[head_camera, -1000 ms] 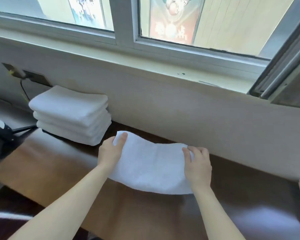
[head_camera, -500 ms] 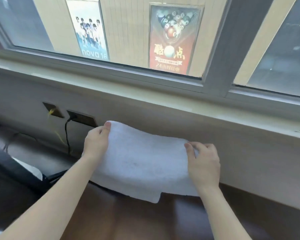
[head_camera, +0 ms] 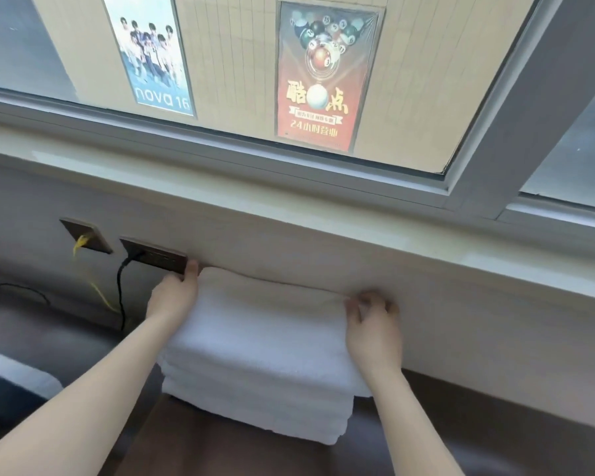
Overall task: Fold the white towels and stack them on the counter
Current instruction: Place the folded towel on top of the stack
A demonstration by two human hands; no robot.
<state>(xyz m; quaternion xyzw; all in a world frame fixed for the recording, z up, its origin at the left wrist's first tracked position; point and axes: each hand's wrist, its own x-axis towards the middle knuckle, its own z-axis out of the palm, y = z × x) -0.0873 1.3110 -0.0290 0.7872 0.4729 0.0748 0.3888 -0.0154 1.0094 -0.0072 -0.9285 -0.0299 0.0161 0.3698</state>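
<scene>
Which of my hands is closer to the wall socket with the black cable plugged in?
Left. The left hand grips the top towel at its left end, fingertip just beside the socket; the right hand pinches its right end, well away.

Towel stack (head_camera: 261, 383) on brown counter (head_camera: 478, 424)

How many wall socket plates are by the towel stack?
2. The yellow-cable plate is at far left; the black-cable plate sits just left of the towel stack, by the left hand. The stack may hide more.
</scene>
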